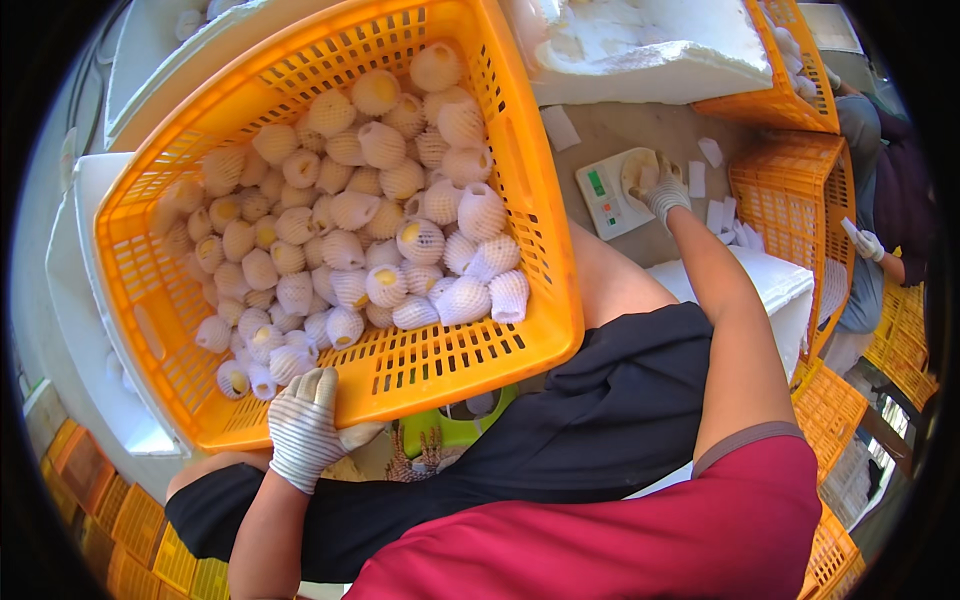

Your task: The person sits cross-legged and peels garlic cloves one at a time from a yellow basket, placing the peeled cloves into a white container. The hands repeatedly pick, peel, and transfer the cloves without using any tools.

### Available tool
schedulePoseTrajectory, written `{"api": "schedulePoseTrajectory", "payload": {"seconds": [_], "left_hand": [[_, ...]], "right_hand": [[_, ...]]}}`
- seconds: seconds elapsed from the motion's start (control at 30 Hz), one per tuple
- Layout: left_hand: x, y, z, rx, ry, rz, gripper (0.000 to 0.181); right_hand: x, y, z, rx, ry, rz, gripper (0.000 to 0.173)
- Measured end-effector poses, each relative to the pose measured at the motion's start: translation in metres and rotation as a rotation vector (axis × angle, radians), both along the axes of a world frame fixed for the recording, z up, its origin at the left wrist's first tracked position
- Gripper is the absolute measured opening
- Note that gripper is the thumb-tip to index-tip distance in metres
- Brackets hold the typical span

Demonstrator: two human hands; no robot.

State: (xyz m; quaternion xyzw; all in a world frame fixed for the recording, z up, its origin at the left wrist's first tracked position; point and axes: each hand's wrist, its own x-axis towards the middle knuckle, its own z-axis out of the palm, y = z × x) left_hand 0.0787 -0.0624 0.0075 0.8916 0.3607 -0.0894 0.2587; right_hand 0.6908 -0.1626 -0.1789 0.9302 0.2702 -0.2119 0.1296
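Note:
A large orange plastic crate (450, 394) stands tilted before me, holding many round fruits in white foam net sleeves (345, 247). My left hand (306, 427), in a striped knit glove, grips the crate's near rim, with the fingers over the edge. At the right, my gloved right hand (664, 187) is at the round plate of a white digital scale (600, 199) on the floor. Its fingers are around a pale, roundish thing on the plate, perhaps a sleeved fruit; the fingers partly hide it.
White foam boxes (660, 71) stand behind and beside the crate. Loose foam sleeves (712, 214) lie right of the scale. More orange crates (780, 176) stand at the right, near a seated person (862, 240) in gloves. Stacked crates (135, 525) are at the lower left.

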Motion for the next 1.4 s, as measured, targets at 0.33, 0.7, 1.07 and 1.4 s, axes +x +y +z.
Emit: {"api": "schedulePoseTrajectory", "payload": {"seconds": [0.33,0.7,1.07,1.4], "left_hand": [[-0.005,0.011,0.012,0.028,0.014,-0.047,0.073],[-0.030,-0.006,0.016,0.040,-0.123,0.015,0.070],[-0.035,-0.003,0.012,-0.150,-0.223,0.035,0.050],[-0.062,0.019,0.073,0.055,-0.625,0.458,0.024]], "right_hand": [[0.077,-0.042,-0.050,0.426,0.549,-0.482,0.045],[-0.306,0.187,0.291,0.699,1.773,0.034,0.059],[-0.528,0.273,0.246,0.792,1.362,0.436,0.033],[-0.552,0.273,0.051,0.530,0.698,0.717,0.073]]}}
